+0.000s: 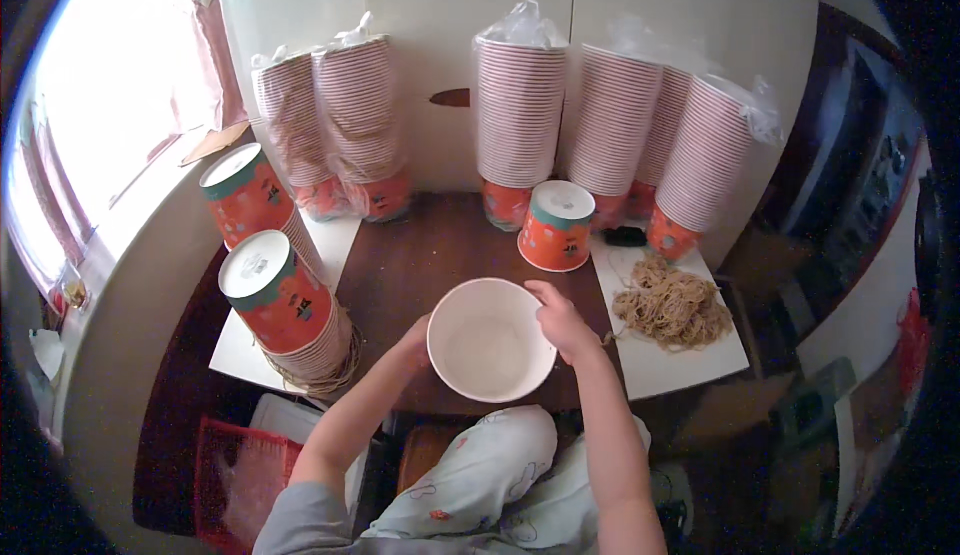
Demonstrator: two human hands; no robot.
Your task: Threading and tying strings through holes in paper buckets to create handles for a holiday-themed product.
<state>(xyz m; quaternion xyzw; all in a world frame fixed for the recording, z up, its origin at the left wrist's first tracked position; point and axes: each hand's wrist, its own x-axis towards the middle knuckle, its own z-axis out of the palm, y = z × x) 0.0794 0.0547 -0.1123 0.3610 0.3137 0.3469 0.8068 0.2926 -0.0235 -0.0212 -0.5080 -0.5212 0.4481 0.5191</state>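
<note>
Knees (pixel 510 450) below, right hand (pixel 562 325) clasps a tub (pixel 490 343) by the bench's (pixel 430 255) near edge (left hand (pixel 415 344) opposite, hold unclear); squeezing could buckle it.

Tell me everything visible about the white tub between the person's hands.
The white tub is a round, paper-looking container with a thin rim and a smooth inside that looks empty. Its open mouth faces up toward the camera; the outer wall hardly shows. The left hand touches its left side; the right hand grips the right rim. It shows over the near part of the brown table.
</note>
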